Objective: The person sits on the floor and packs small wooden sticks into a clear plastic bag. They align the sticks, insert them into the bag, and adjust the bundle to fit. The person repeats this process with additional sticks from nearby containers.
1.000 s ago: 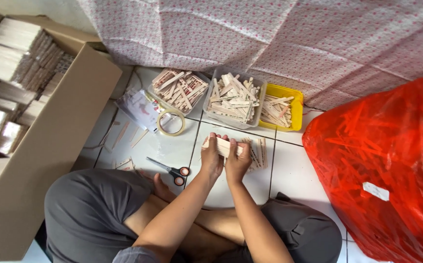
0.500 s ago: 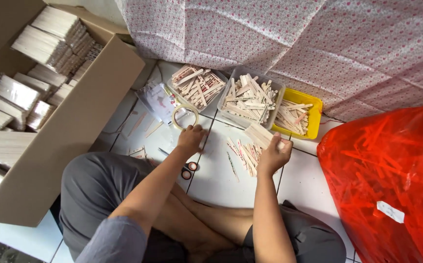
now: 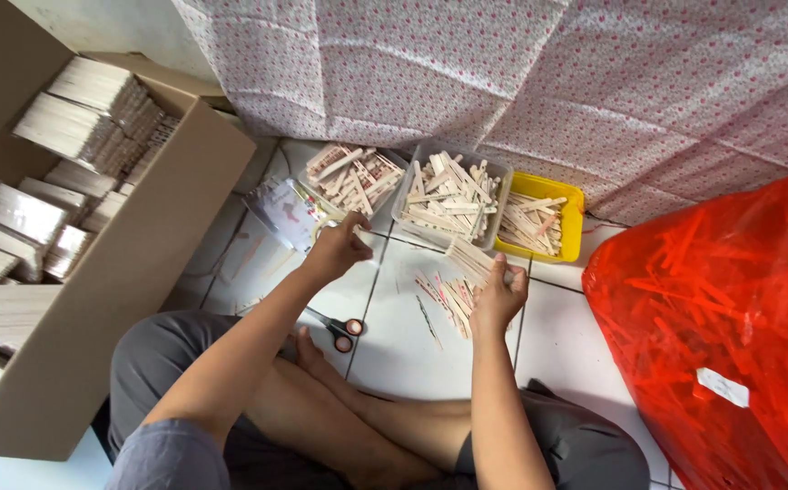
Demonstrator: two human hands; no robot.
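here, right hand (image 3: 499, 297) clenched round a flat wooden stick bundle (image 3: 472, 260) — left hand (image 3: 335, 249) pinching a thin tape roll (image 3: 329, 227)

Grey short sleeve on left upper arm, hem above elbow. Grey shorts, same plain fabric, no print or pattern visible, covering both thighs. Forearms bare from elbow down. Lower legs bare, feet bare, no socks or shoes. Left hand (image 3: 335, 251) bare: no glove, no ring or watch discernible. Right hand (image 3: 498, 298) bare too, wrist without band or bracelet. Right upper arm out of frame, so sleeve there cannot be seen. Cloth looks soft, lightly creased at thighs.
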